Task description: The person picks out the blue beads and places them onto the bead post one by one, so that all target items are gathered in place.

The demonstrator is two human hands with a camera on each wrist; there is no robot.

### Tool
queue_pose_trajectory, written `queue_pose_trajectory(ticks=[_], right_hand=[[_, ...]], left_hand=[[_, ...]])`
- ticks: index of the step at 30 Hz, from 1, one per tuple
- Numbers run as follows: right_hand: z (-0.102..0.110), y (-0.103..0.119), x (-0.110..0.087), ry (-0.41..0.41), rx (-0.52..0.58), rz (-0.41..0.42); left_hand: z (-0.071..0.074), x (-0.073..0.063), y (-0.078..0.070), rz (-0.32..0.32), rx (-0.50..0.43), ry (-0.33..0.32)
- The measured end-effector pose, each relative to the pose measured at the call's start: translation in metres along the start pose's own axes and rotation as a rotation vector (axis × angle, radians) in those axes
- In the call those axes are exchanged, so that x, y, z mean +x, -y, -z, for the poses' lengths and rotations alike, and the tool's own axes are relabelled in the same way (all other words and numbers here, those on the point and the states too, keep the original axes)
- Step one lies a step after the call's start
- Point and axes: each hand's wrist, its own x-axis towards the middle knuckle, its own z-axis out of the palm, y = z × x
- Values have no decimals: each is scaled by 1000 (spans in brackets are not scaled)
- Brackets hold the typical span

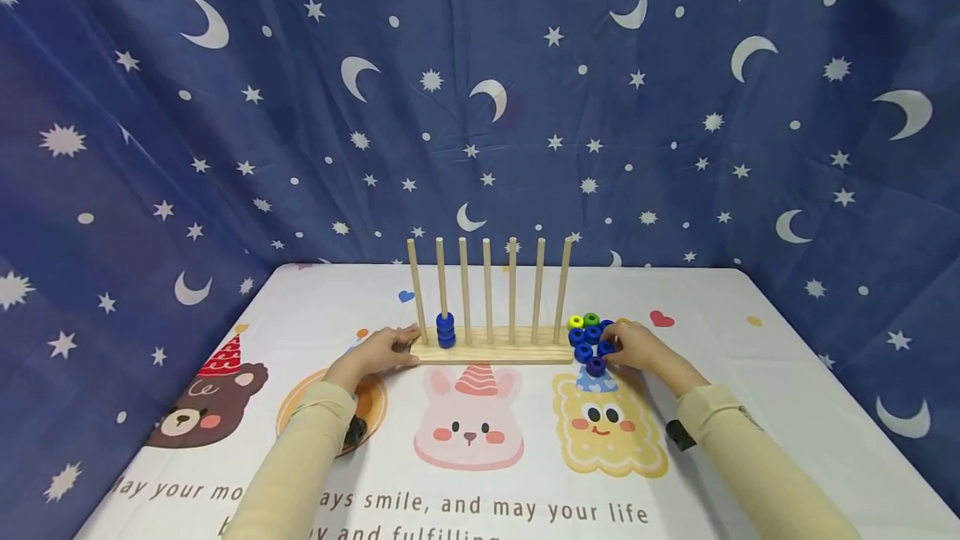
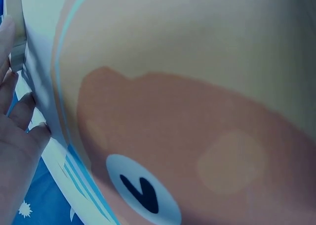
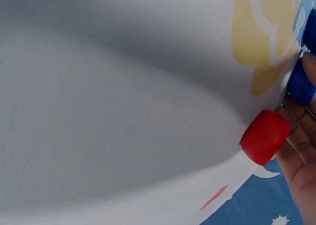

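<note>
A wooden peg rack (image 1: pixel 495 354) with several upright dowels stands on the table. Three blue beads (image 1: pixel 446 332) are stacked on its second dowel from the left. My left hand (image 1: pixel 381 349) holds the left end of the rack's base, thumb in front and fingers behind. Beyond the right end, my right hand (image 1: pixel 632 346) pinches a blue bead (image 3: pixel 299 84) between thumb and fingers, at the edge of a loose bead cluster. A red bead (image 3: pixel 266 137) lies against the backs of those fingers, hidden by the hand in the head view.
Yellow (image 1: pixel 576 322), green (image 1: pixel 591 320) and dark purple (image 1: pixel 596 367) beads lie among several blue ones (image 1: pixel 583 352), close by the rack's right end. A printed white cloth (image 1: pixel 420 486) covers the table. Behind its far edge hangs a blue star-patterned curtain (image 1: pixel 450 148).
</note>
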Motion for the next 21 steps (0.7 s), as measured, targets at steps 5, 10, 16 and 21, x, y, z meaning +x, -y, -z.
queue_pose_trajectory(ticks=[5,10,16,21], right_hand=[[1,-1,-1,19,16,-4],[3,-3,-7,24,44,-17],[4,-3,-4,68,77,-36],[8,-4,-5,82,85,-50]], left_hand=[[0,1,-1,-1,12,-4],[-2,2,-3,-18,15,8],[0,-2,-3,-1,16,-3],[0,0,-4,-7,8,0]])
